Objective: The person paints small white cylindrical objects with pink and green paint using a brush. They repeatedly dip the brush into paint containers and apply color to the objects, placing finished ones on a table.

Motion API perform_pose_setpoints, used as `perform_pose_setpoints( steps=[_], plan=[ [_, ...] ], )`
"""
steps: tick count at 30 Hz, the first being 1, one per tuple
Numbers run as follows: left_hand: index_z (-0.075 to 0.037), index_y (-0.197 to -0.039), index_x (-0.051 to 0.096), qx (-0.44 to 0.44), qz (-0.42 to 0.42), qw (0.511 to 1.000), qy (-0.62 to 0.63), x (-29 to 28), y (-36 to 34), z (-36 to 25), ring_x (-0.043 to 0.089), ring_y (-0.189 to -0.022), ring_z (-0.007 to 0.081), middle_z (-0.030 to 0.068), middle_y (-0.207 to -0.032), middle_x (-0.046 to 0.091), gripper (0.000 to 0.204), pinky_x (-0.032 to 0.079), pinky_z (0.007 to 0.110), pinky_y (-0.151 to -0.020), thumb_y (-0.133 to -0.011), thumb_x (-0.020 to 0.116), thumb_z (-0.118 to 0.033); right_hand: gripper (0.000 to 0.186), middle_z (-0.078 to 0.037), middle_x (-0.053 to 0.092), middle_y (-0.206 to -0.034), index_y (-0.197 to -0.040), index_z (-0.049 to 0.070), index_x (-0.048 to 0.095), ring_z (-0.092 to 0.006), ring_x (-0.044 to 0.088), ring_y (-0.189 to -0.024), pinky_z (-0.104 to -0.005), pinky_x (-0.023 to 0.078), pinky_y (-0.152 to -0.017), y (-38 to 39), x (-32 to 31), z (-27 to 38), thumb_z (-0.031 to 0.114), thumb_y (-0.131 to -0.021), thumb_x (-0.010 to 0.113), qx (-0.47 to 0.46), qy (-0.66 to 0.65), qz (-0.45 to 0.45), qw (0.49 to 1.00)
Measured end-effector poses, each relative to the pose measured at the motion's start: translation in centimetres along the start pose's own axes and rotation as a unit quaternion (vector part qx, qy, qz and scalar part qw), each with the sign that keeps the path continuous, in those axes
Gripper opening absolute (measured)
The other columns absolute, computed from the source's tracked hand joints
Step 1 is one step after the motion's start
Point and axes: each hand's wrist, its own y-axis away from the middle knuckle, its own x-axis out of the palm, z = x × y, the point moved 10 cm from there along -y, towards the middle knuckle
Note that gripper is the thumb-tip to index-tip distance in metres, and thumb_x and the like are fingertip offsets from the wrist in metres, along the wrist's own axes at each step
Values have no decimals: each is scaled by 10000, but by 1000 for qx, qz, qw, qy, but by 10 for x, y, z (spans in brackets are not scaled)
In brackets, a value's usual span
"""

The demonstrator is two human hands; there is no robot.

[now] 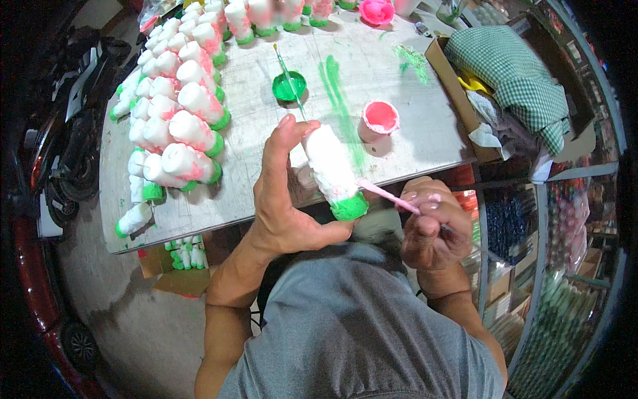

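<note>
My left hand (282, 209) grips a white, rough-sided candle (327, 159) with a green base, fingertips at its top end and thumb by the base. The candle is tilted, over the table's near edge. In my right hand (438, 229), closed fingers hold a slim pink paintbrush (385, 193). Its tip meets the candle's side just above the green base. A small cup of pink paint (379, 126) stands beyond my hands, to the right. Left of it lies a round dish of green paint (290, 88) with a thin brush (282, 61) resting across it.
Rows of similar candles (176, 126), many with pink marks, cover the table's left side and far edge. A cardboard box with checked cloth (508, 73) borders the right. Stocked shelves (565, 266) stand beside me; another box of candles (189, 256) is below the table.
</note>
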Motion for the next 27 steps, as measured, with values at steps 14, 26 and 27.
perform_pose_setpoints(
  steps=[14,26,27],
  plan=[
    [45,-1587,182,-67,12,997,40,2,6,7,608,-1232,314,243,-1333,584,1339,465,376,-1067,-509,931,-216,206,-147,711,-965,-864,4,651,-318,697,-835,-419,567,-811,-4,10,9,177,-967,695,40,20,1,999],
    [51,-1587,176,-110,-8,986,124,4,11,21,549,-1251,263,192,-1393,554,1382,413,367,-1049,-462,929,-225,167,-146,703,-955,-971,15,612,-309,698,-846,-421,573,-793,-3,11,13,164,-977,687,-8,18,-8,1000],
    [50,-1588,174,-110,-2,987,119,5,11,21,551,-1249,263,192,-1398,551,1386,412,369,-1052,-462,934,-230,178,-148,702,-953,-972,12,605,-306,698,-847,-418,574,-791,-2,10,11,172,-982,683,-7,12,-8,1000]
  ],
)
